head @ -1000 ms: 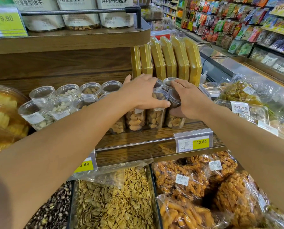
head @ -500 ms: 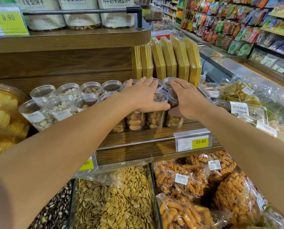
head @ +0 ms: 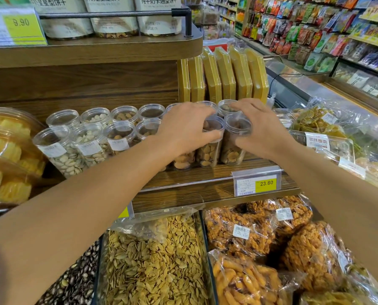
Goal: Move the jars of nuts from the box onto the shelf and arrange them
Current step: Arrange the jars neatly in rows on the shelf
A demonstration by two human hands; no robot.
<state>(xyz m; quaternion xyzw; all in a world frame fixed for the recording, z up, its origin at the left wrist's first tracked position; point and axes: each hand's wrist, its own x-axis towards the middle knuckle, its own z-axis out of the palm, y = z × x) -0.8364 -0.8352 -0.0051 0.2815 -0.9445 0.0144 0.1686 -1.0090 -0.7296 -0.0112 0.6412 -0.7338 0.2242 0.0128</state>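
While both hands (head: 185, 128) crowd the jars (head: 212, 139), yellow boxes (head: 225, 78) stand behind.

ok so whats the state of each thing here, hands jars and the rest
left hand: curled over the tops of the front almond jars
right hand: gripping the rightmost front jar
almond jars: upright, lidded, on the shelf
pistachio jars: upright, lidded, untouched
yellow boxes: standing on edge behind the jars
price tag: clipped to shelf edge, reads 23.80
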